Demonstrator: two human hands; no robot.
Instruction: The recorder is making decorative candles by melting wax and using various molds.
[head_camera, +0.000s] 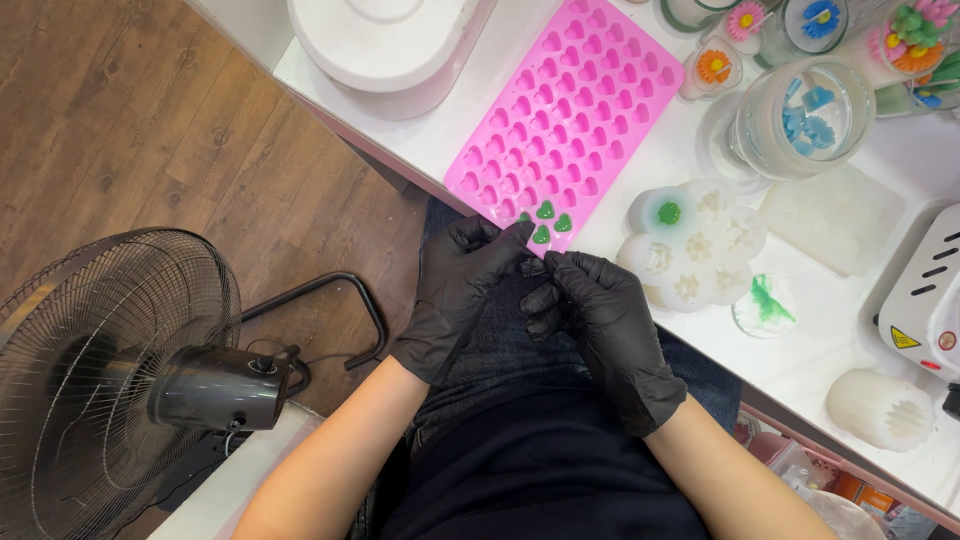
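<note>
A fan (100, 390) stands on the floor at left. The left hand (462, 290) and right hand (600, 330), gloved, pinch the near corner of the pink mould (570, 110) on the desk (850, 320), seemingly popping out green hearts (548, 222). Fingertips closed together; anything between them is hidden.

A small yellow triangular warning label (905, 338) sat on the white machine housing (925, 300) at the right edge of the white tabletop (830, 350); colourful packages (850, 490) lay below it.
</note>
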